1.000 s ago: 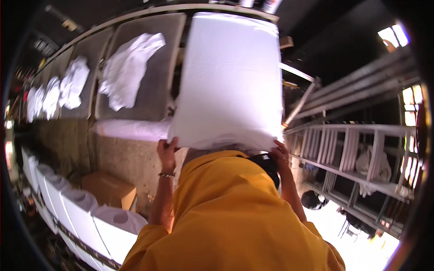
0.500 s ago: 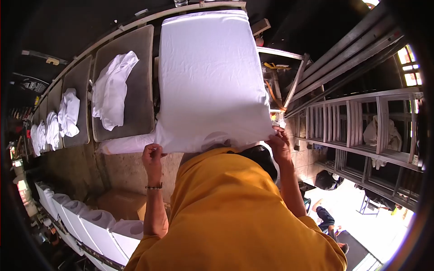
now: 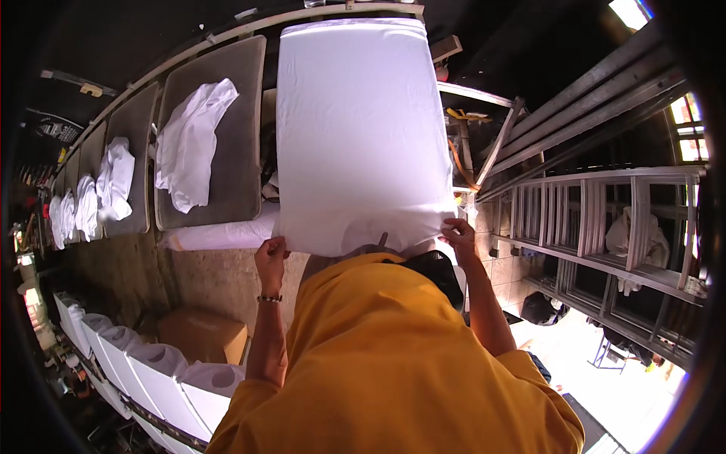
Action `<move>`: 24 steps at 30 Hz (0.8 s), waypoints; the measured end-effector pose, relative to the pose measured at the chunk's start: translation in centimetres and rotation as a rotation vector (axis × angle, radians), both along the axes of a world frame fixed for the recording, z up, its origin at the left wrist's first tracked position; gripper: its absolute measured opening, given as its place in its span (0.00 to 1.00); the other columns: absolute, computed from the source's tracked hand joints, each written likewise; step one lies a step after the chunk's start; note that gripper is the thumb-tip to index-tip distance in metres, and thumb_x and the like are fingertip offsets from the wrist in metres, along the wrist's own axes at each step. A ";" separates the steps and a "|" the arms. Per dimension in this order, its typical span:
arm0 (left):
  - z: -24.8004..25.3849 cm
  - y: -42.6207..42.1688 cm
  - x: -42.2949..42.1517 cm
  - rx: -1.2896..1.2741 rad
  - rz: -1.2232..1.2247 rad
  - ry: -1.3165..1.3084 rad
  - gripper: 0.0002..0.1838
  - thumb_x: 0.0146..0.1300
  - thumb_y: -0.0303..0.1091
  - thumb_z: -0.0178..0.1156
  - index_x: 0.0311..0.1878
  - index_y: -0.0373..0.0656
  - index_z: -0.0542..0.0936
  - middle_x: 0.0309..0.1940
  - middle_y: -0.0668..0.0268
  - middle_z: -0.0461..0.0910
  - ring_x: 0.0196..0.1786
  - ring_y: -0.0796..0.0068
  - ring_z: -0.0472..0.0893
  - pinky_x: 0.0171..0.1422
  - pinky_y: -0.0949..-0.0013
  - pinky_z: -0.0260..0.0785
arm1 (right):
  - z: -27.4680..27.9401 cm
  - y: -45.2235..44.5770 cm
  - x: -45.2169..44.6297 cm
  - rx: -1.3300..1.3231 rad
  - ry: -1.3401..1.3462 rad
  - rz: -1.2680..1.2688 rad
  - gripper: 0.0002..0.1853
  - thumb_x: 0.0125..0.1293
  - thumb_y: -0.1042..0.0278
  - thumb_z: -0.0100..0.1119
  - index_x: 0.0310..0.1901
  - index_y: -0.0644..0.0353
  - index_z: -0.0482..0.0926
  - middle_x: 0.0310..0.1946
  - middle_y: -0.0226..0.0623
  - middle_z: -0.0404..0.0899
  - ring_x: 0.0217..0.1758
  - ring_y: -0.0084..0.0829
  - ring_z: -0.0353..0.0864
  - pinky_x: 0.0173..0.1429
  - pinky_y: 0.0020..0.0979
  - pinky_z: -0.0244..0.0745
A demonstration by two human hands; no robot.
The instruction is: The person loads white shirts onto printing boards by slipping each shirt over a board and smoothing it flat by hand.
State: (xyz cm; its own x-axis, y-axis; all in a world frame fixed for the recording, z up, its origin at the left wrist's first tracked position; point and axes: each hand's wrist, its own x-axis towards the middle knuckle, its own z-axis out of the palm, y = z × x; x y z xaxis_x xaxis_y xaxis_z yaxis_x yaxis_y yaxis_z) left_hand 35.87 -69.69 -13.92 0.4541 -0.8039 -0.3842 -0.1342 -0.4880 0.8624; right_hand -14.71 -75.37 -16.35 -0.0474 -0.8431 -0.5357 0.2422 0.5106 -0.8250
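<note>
A white T-shirt (image 3: pixel 355 129) lies stretched over a flat board directly in front of me, mostly smooth, with small wrinkles towards its near end. Close to my body a round, greyish neck opening (image 3: pixel 367 234) shows in the cloth. My left hand (image 3: pixel 270 261) pinches the shirt's near left corner between thumb and fingers. At the near right corner, my right hand (image 3: pixel 459 236) grips the fabric in the same way. The board beneath is hidden by the shirt.
To the left, dark boards (image 3: pixel 234 144) stand in a row, each bearing a crumpled white cloth (image 3: pixel 197 144). White-covered boards (image 3: pixel 162 386) line the lower left beside a cardboard box (image 3: pixel 200 337). Metal ladders (image 3: pixel 605 219) and long beams (image 3: pixel 590 98) are on the right.
Both hands have come slightly closer together, still holding the shirt's corners. The near end of the shirt looks narrower against the board. The view has shifted a little.
</note>
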 end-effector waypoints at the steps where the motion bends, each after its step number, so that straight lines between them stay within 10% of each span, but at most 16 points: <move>1: 0.1 -0.1 0.5 0.082 -0.077 -0.096 0.10 0.64 0.28 0.65 0.48 0.39 0.84 0.32 0.64 0.85 0.32 0.74 0.84 0.40 0.69 0.79 | -0.5 -0.6 -0.3 -0.002 0.031 0.046 0.15 0.62 0.79 0.65 0.51 0.63 0.80 0.38 0.29 0.77 0.39 0.24 0.81 0.47 0.28 0.83; 3: 1.0 -1.9 0.9 0.113 -0.225 -0.317 0.10 0.63 0.29 0.65 0.46 0.40 0.84 0.31 0.63 0.85 0.31 0.72 0.84 0.40 0.68 0.78 | 1.5 -2.7 -0.7 0.152 0.143 0.225 0.11 0.64 0.78 0.64 0.48 0.59 0.82 0.38 0.29 0.79 0.38 0.23 0.81 0.43 0.27 0.80; 5: 4.5 -4.5 0.6 0.034 -0.375 -0.565 0.09 0.61 0.29 0.65 0.44 0.41 0.84 0.31 0.62 0.86 0.31 0.71 0.84 0.40 0.67 0.77 | -0.7 -5.2 -3.0 -0.261 0.644 0.419 0.07 0.64 0.75 0.64 0.44 0.58 0.83 0.37 0.29 0.82 0.38 0.24 0.82 0.40 0.28 0.78; 11: 9.5 -25.1 -0.8 -0.345 -0.428 -0.320 0.05 0.64 0.28 0.66 0.37 0.38 0.81 0.26 0.65 0.82 0.29 0.78 0.80 0.36 0.71 0.73 | 8.6 -26.0 0.6 -0.459 1.061 0.239 0.13 0.64 0.61 0.65 0.33 0.64 0.80 0.27 0.45 0.83 0.31 0.38 0.86 0.37 0.38 0.78; 14: 7.4 -39.7 0.2 -0.601 -0.584 -0.798 0.08 0.58 0.26 0.66 0.41 0.40 0.81 0.38 0.57 0.82 0.43 0.54 0.82 0.48 0.59 0.75 | 9.9 -37.9 3.9 -0.685 1.111 0.402 0.14 0.62 0.62 0.67 0.43 0.65 0.84 0.37 0.50 0.83 0.42 0.49 0.85 0.49 0.43 0.79; 16: 5.5 -48.2 1.1 -0.553 -0.636 -1.048 0.21 0.58 0.29 0.67 0.56 0.45 0.77 0.52 0.52 0.78 0.55 0.49 0.78 0.59 0.53 0.73 | 10.3 -44.6 6.0 -0.952 1.246 0.443 0.21 0.62 0.61 0.68 0.55 0.61 0.80 0.52 0.50 0.79 0.58 0.49 0.79 0.59 0.44 0.75; 20: 3.8 -59.3 1.0 -0.394 -0.540 -1.138 0.35 0.63 0.40 0.64 0.74 0.48 0.65 0.49 0.45 0.77 0.57 0.45 0.76 0.60 0.49 0.72 | 10.2 -53.3 9.4 -0.787 1.373 0.493 0.35 0.65 0.56 0.66 0.72 0.49 0.64 0.64 0.47 0.70 0.65 0.53 0.73 0.67 0.51 0.72; 24: -1.1 -66.8 5.3 -0.395 -0.629 -1.243 0.20 0.65 0.44 0.63 0.60 0.55 0.81 0.48 0.50 0.80 0.49 0.49 0.81 0.52 0.51 0.75 | 8.2 -59.5 10.3 -0.672 1.477 0.580 0.23 0.66 0.56 0.64 0.63 0.43 0.74 0.59 0.47 0.72 0.64 0.52 0.73 0.64 0.50 0.74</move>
State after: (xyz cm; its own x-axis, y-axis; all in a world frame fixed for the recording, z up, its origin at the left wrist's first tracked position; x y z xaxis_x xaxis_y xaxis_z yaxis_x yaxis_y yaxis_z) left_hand 41.16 -136.47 -14.99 -0.1392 -0.9506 0.2776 -0.9810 0.1706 0.0924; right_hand -4.44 -134.83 -8.13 0.2312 -0.9674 0.1036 -0.9350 -0.2504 -0.2512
